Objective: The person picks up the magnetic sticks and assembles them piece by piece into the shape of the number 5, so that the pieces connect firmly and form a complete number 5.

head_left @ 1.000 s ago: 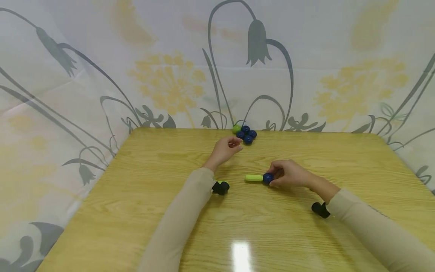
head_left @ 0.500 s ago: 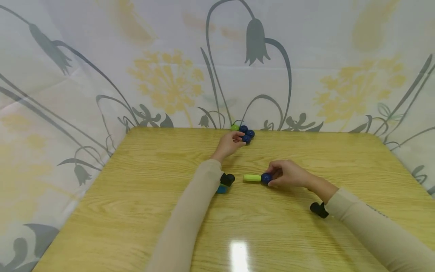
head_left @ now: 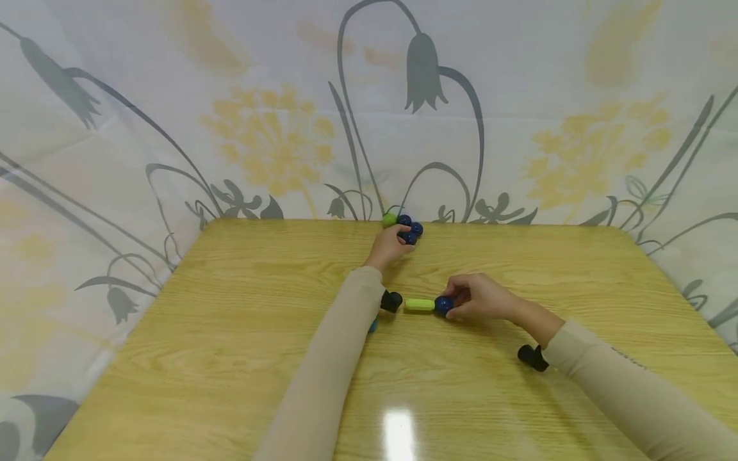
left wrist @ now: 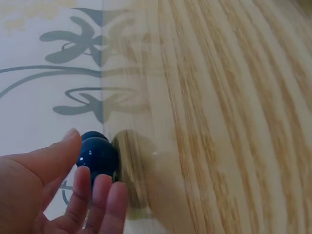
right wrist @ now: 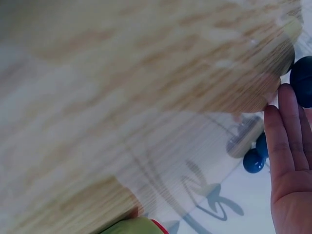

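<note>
My left hand (head_left: 389,247) at 12 o'clock, fingers closing on blue ball (head_left: 408,237) in cluster; my right hand (head_left: 476,298) pinches ball (head_left: 442,305) on green stick (head_left: 419,305). Next: lift ball off counter (head_left: 230,307), bring to stick.

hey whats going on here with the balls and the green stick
A person in beige sleeves is working at a wooden table with small magnetic-looking pieces. The right hand holds a blue ball against one end of a green stick lying near the middle of the table. The left hand reaches to the far edge, fingers at a cluster of blue balls with a green ball beside them. Whether it has gripped one is hard to tell.
</note>
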